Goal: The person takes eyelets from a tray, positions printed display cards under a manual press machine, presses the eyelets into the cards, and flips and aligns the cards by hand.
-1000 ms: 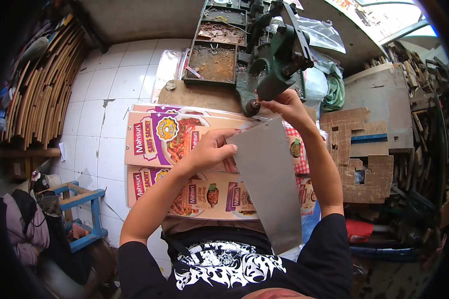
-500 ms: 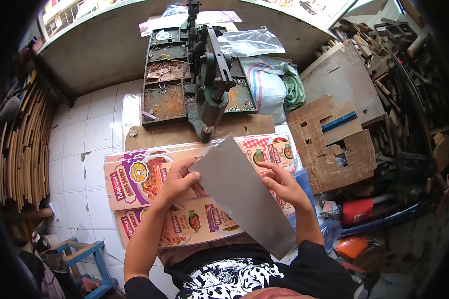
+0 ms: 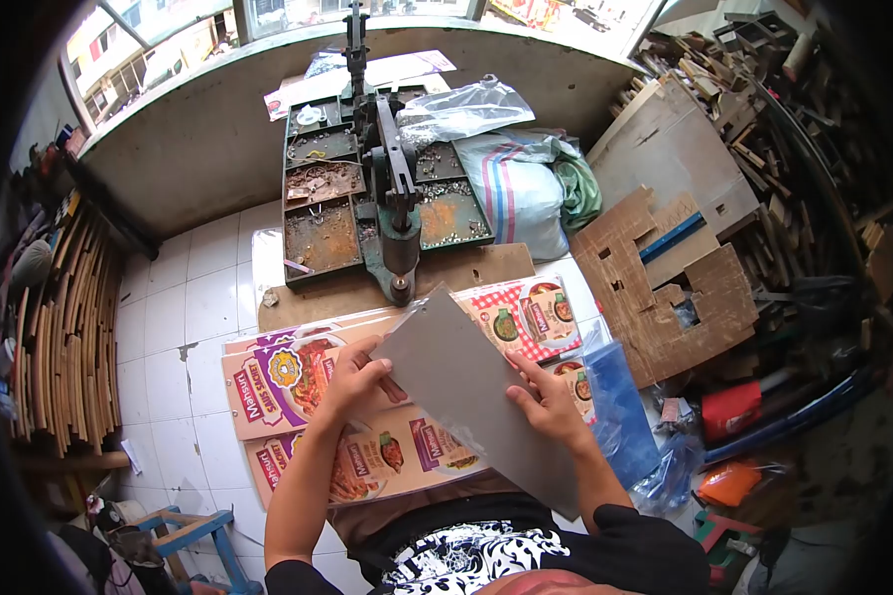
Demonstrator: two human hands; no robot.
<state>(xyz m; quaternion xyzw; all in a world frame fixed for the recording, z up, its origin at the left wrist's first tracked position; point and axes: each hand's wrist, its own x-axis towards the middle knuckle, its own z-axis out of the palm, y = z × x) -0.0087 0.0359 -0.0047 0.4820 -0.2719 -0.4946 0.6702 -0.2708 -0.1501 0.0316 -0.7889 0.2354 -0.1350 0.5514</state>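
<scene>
A long grey sheet [image 3: 476, 392] with clear film showing at its edges slants across the middle, its small-holed upper corner close below the press. My left hand [image 3: 364, 385] is closed on its left edge, thumb on top and fingers partly underneath. On the opposite edge, my right hand [image 3: 548, 402] grips it with the fingers curled at the side. Under the sheet lie printed food cards; a purple and tan card [image 3: 286, 382] is at the left, and a red-checked card [image 3: 526, 315] at the right.
A green hand press [image 3: 399, 233] stands in front, flanked by a compartment tray [image 3: 290, 233] of small metal bits. Right of it are a woven sack [image 3: 511, 193], a cut-out wooden board [image 3: 615, 322] and scrap wood. Blue plastic [image 3: 625, 412] lies near my right arm.
My right hand, with fingers apart half a second ago, has closed on the sheet's right edge. The camera view has tilted up, showing more of the window.
</scene>
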